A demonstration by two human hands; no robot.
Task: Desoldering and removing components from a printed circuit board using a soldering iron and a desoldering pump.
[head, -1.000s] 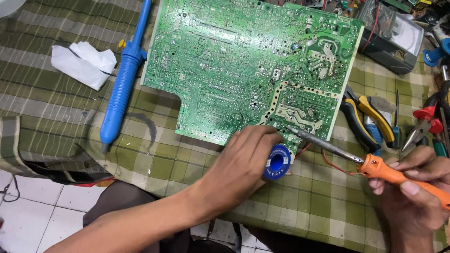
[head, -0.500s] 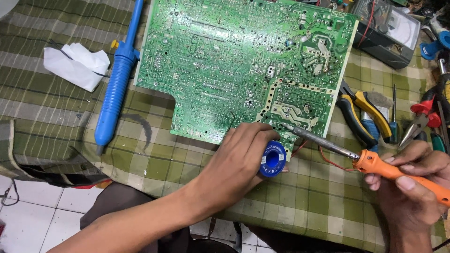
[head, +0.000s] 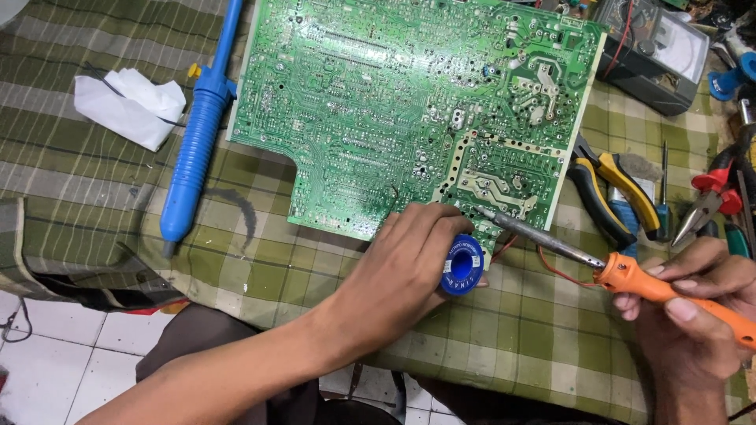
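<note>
A large green circuit board (head: 394,110) lies solder side up on a green checked cloth (head: 260,267). My left hand (head: 402,267) rests at the board's near edge, fingers closed on a small blue spool (head: 462,264) of solder wick. My right hand (head: 693,315) holds an orange-handled soldering iron (head: 630,275). The iron's metal tip (head: 480,211) touches the board just above the spool.
A blue desoldering pump (head: 197,134) lies left of the board, beside a crumpled white tissue (head: 126,106). Yellow-handled pliers (head: 614,189), red-handled pliers (head: 709,197) and a screwdriver (head: 663,189) lie to the right. A multimeter (head: 654,51) sits at the back right. White floor tiles (head: 55,354) show below the table edge.
The view has shifted slightly. The iron's tip has moved left along the board's near edge, closer to my left hand, which stays on the spool.
</note>
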